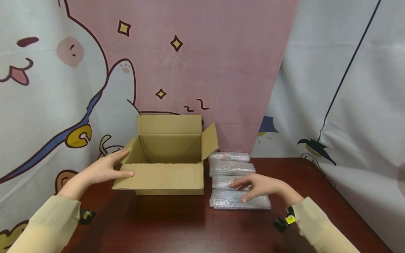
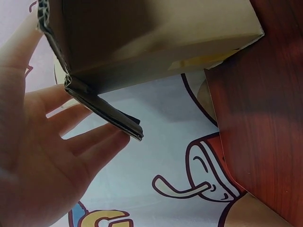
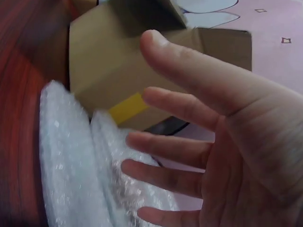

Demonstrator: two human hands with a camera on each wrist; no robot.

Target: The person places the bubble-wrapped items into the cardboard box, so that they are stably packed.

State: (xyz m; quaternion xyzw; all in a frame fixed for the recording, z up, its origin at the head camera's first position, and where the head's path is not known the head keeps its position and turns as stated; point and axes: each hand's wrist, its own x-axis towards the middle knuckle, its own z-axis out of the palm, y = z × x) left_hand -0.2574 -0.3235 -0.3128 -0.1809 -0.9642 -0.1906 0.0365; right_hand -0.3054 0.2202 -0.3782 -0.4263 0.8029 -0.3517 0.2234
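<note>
An open cardboard box [image 1: 171, 179] stands on the dark red-brown table, its flaps spread outward. My left hand [image 1: 105, 168] is at its left front corner. The thumb lies by the front flap [image 1: 164, 175], and the extended fingers touch the left flap [image 2: 106, 113]. To the right of the box, several bubble-wrapped packages [image 1: 232, 168] lie in a column from back to front. Over the nearer ones hovers my right hand [image 1: 261, 186], fingers spread and relaxed, holding nothing. In the right wrist view the bubble wrap [image 3: 71, 156] lies beyond its fingertips. What the wrap contains cannot be made out.
A printed cloth backdrop [image 1: 221, 70] with cartoon figures hangs right behind the table. The right box flap [image 1: 209, 140] leans out toward the farthest package. Yellow tape [image 3: 128, 108] shows on the box side. The bare table surface [image 1: 177, 228] extends in front of the box.
</note>
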